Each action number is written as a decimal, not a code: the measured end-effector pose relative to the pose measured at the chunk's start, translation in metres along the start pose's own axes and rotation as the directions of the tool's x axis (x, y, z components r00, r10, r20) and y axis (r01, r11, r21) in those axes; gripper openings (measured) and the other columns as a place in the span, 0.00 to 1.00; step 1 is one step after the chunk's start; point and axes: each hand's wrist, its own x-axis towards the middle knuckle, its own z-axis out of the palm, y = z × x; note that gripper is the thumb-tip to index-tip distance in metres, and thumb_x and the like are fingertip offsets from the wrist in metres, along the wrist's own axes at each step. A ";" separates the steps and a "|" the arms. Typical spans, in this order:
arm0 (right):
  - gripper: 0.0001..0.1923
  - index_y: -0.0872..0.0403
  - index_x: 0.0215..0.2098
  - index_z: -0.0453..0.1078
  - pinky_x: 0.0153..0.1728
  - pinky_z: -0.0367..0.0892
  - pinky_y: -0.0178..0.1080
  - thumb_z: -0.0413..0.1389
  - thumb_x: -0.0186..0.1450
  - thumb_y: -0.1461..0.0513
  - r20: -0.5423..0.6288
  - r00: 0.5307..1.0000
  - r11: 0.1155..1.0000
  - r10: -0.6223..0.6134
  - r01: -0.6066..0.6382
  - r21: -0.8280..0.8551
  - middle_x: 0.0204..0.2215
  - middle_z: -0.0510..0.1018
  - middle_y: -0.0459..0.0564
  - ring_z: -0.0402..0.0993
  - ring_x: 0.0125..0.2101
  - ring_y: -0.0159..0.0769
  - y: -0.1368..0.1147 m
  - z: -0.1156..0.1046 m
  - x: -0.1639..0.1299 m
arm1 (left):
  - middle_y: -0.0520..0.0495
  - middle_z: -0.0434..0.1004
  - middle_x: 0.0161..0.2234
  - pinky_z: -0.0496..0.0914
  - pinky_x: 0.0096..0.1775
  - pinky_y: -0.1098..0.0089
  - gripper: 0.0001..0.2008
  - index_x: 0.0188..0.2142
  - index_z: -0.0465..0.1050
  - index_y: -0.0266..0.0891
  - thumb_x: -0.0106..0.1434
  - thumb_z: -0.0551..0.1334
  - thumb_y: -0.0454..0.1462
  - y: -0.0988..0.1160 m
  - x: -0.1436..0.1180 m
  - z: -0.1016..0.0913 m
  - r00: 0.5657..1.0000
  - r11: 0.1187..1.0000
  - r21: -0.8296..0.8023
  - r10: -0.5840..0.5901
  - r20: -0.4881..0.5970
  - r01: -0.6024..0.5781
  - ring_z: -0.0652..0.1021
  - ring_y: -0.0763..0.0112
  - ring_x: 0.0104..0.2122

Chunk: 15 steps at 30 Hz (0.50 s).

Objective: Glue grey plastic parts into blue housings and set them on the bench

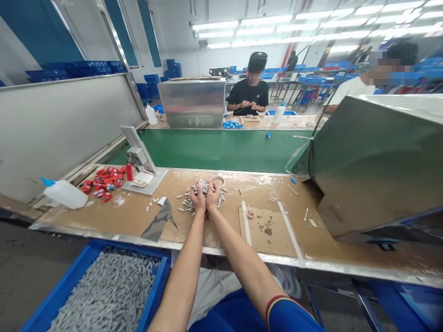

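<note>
My left hand point(198, 198) and my right hand point(212, 195) are side by side over the workbench, cupped round a heap of small grey plastic parts point(203, 185). More of these parts lie loose on the bench around both hands. Just behind my right hand is a pale ring point(218, 180), perhaps a roll of tape. What lies under my palms is hidden. Below the bench edge on the left, a blue bin point(165, 272) holds a mass of similar grey parts.
Red parts point(105, 180), a small press fixture point(141, 166) and a white bottle point(67, 192) stand left. A taped cardboard sheet point(272, 230) lies right, before a large metal housing point(377, 170). Beyond runs a green conveyor belt point(214, 150); a person point(249, 92) works across it.
</note>
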 end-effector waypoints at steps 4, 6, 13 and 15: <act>0.17 0.54 0.36 0.74 0.50 0.71 0.44 0.47 0.65 0.54 0.021 1.000 0.999 -0.021 0.022 -0.047 0.38 0.83 0.57 0.78 0.43 0.44 0.010 -0.002 0.011 | 0.41 0.80 0.51 0.59 0.68 0.61 0.05 0.38 0.80 0.43 0.62 0.66 0.35 0.000 0.002 0.004 0.997 0.995 0.084 0.039 0.066 -0.044 0.72 0.57 0.62; 0.16 0.54 0.36 0.74 0.51 0.71 0.44 0.47 0.65 0.55 0.046 0.998 0.996 -0.032 0.035 -0.077 0.39 0.84 0.56 0.78 0.44 0.43 0.013 -0.003 0.014 | 0.41 0.79 0.51 0.58 0.68 0.60 0.05 0.36 0.80 0.43 0.61 0.66 0.33 0.001 0.004 0.003 0.994 0.991 0.119 0.054 0.094 -0.065 0.70 0.56 0.62; 0.12 0.52 0.32 0.75 0.64 0.58 0.53 0.50 0.64 0.60 0.129 0.978 0.963 -0.161 0.184 -0.195 0.43 0.84 0.55 0.74 0.54 0.46 -0.005 -0.004 0.013 | 0.42 0.79 0.53 0.49 0.71 0.54 0.07 0.33 0.81 0.46 0.58 0.69 0.31 0.012 0.018 -0.005 0.971 0.968 0.213 0.085 0.222 -0.133 0.68 0.53 0.65; 0.11 0.51 0.33 0.76 0.68 0.48 0.57 0.51 0.64 0.61 0.155 0.966 0.946 -0.207 0.238 -0.220 0.47 0.83 0.54 0.66 0.61 0.48 -0.017 0.001 0.010 | 0.43 0.80 0.52 0.44 0.72 0.51 0.08 0.34 0.82 0.47 0.57 0.70 0.31 0.020 0.021 -0.012 0.966 0.960 0.241 0.085 0.245 -0.146 0.67 0.52 0.65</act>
